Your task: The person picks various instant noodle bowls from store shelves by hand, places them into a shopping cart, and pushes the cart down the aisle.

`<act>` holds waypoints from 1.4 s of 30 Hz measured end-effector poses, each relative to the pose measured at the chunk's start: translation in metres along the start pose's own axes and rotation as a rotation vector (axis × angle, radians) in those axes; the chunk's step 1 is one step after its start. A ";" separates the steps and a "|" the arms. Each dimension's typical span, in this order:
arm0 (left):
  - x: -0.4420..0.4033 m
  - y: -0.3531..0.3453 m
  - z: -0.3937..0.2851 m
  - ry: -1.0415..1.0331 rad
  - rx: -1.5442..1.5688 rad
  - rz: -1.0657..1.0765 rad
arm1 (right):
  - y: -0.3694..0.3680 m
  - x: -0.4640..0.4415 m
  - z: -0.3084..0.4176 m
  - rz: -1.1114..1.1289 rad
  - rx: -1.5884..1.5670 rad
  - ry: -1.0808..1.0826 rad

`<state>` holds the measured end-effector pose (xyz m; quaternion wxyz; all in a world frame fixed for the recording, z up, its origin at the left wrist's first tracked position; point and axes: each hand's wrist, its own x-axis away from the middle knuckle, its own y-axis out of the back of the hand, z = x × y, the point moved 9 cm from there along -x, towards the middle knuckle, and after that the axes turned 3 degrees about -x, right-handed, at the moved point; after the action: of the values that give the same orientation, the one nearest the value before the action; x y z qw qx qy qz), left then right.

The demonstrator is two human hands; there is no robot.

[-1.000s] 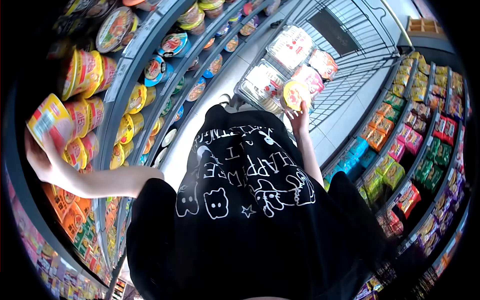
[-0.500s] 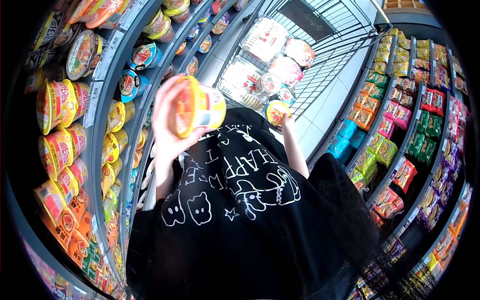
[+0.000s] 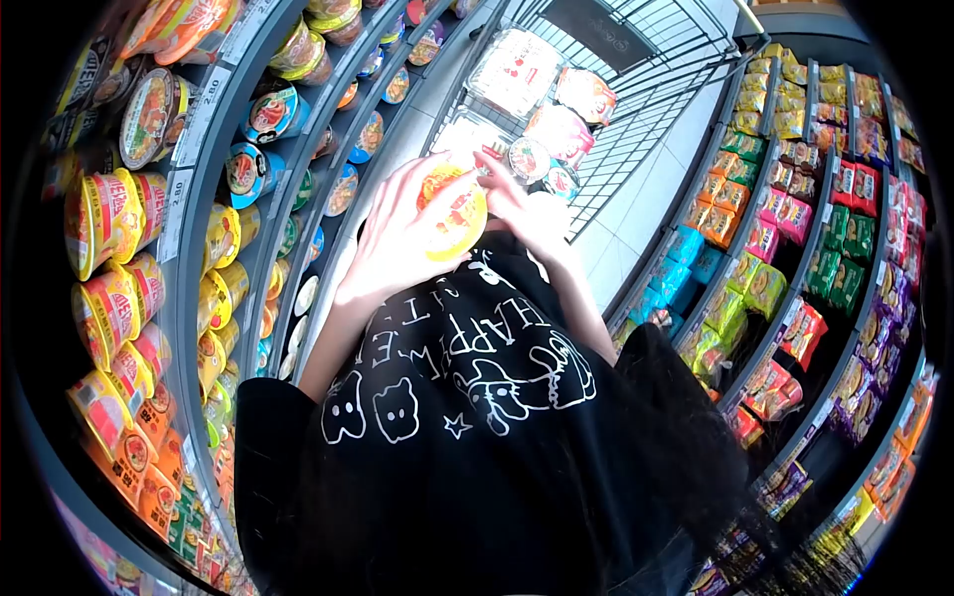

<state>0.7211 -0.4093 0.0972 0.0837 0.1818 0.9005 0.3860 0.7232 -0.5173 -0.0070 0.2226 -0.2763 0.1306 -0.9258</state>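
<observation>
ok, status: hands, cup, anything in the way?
Left hand holding yellow-lidded cup. Right hand close beside it, contact unclear. Cart beyond holds packages, partly hidden behind hands.

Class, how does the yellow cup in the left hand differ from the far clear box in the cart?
The yellow cup is round; the clear box is squarish. The left hand holds the yellow cup, while the clear box sits in the cart. Both show some red.

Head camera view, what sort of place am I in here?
Most likely a supermarket aisle, probably for instant noodles: price labels on the shelf edges, rows of bright cups facing racks of packets, and a wire shopping cart holding packaged goods.
</observation>
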 end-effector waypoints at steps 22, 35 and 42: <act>0.053 0.050 0.077 0.380 0.041 -0.410 | 0.299 0.010 -0.205 -1.465 -0.271 -0.257; 0.062 0.064 0.076 0.358 -0.003 -0.465 | 0.336 -0.062 -0.185 -0.672 1.211 -0.584; 0.061 0.186 0.034 0.192 -0.317 -0.936 | 0.326 0.017 -0.194 -1.411 0.099 -0.517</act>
<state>0.7237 -0.2439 0.2084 0.1913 -0.2929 0.8193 0.4542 0.7110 -0.7847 -0.2764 -0.3876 -0.4927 -0.1756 -0.7591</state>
